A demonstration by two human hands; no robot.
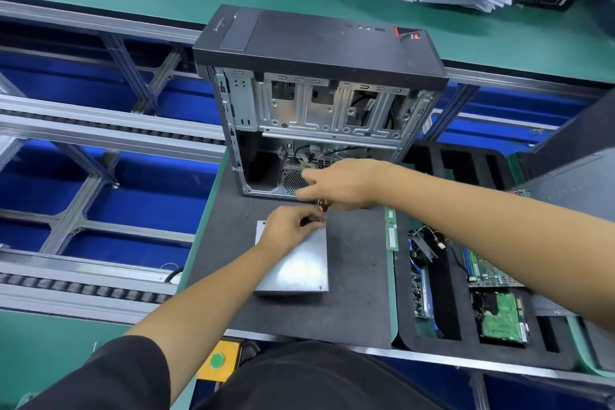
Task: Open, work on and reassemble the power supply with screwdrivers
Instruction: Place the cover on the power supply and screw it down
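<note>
At centre left of the frame, the left hand (289,226) rests on the power supply (294,263), its fingers pinching the shaft near the far corner, probably to steady the tip on a screw. Just right, the right hand (339,183) grips the screwdriver (321,208) from above. The metal box lies flat on the dark mat (359,276), below the open computer case (319,103).

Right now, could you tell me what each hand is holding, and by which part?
The right hand holds the screwdriver by its orange-and-black handle. The left hand pinches its shaft near the tip, over the far corner of the power supply.
</note>
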